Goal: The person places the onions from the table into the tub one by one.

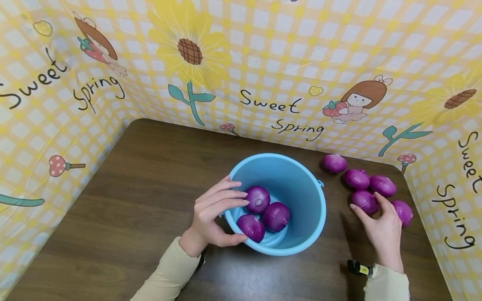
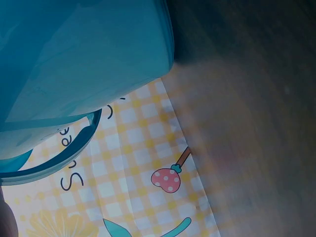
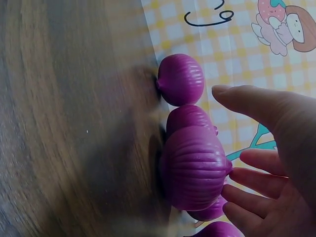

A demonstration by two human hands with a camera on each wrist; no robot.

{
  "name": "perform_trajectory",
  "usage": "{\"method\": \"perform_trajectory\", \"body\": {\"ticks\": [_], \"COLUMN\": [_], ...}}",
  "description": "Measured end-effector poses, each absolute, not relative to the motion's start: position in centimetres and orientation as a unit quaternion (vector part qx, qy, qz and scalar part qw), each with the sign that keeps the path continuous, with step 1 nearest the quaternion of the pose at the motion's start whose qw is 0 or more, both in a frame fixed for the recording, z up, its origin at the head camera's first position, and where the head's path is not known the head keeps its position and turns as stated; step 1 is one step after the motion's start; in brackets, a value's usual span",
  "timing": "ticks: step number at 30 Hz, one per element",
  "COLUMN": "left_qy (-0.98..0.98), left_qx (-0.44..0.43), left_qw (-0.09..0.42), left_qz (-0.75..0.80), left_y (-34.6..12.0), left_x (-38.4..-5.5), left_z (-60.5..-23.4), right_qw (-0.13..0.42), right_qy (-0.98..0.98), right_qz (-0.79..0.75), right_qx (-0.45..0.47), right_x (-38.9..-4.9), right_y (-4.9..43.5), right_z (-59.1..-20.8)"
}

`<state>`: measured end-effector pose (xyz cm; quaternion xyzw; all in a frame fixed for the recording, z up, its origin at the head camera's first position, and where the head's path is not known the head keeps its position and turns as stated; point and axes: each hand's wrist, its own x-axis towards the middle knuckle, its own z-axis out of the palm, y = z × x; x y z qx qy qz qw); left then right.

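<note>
A blue bucket (image 1: 280, 251) stands mid-table with three purple onions inside, one of them an onion (image 1: 276, 216) on the right. My left hand (image 1: 211, 213) holds the bucket's left rim, fingers reaching over it and thumb along the near edge. The left wrist view shows the bucket's outer wall (image 2: 89, 54) and its handle (image 2: 64, 155). On the right, my right hand (image 1: 385, 230) is around an onion (image 1: 364, 200). In the right wrist view its fingertips are right at that onion (image 3: 195, 168), and the thumb stands apart from it.
Several other purple onions lie around the right hand, including an onion (image 1: 334, 163) at the back and an onion (image 1: 402, 212) by the right edge. Patterned yellow checked cloth (image 1: 263, 62) walls the brown wooden table (image 1: 113, 209) at the back and sides.
</note>
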<state>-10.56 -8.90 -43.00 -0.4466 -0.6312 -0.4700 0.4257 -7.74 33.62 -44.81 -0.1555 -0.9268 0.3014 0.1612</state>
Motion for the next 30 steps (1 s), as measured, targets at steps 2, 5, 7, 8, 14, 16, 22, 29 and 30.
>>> {"method": "perform_trajectory", "body": {"ticks": [2,5,7,8,14,16,22,29,30], "left_qy": [-0.630,-0.628,-0.627,-0.627,-0.628,-0.628,-0.628,-0.628,-0.628], "left_qx": [-0.448,-0.450,-0.451,-0.451,-0.450,-0.450,-0.448,-0.448,-0.448], "left_qw": [0.427,0.429,0.430,0.430,0.430,0.430,0.431,0.430,0.430], "left_qz": [-0.469,-0.468,-0.468,-0.468,-0.468,-0.468,-0.468,-0.469,-0.469], "left_y": [-8.9,-8.9,-8.9,-8.9,-8.8,-8.8,-8.8,-8.8,-8.8], "left_x": [-10.6,-10.6,-10.7,-10.7,-10.6,-10.6,-10.6,-10.6,-10.6], "left_z": [-43.0,-43.0,-43.0,-43.0,-42.9,-42.9,-42.9,-43.0,-43.0], "right_qw": [0.162,0.157,0.151,0.147,0.130,0.127,0.124,0.130,0.130], "right_qy": [-0.927,-0.928,-0.928,-0.928,-0.930,-0.931,-0.932,-0.931,-0.930], "right_qz": [0.300,0.299,0.298,0.298,0.295,0.296,0.295,0.298,0.299], "right_qx": [-0.155,-0.159,-0.163,-0.165,-0.174,-0.174,-0.172,-0.168,-0.169], "right_x": [-7.8,-7.9,-7.9,-7.9,-8.0,-8.1,-8.1,-8.2,-8.3], "right_y": [33.7,33.9,34.0,34.0,34.5,34.6,34.8,34.8,34.8], "right_z": [-44.9,-45.0,-45.1,-45.1,-45.4,-45.5,-45.6,-45.6,-45.7]}}
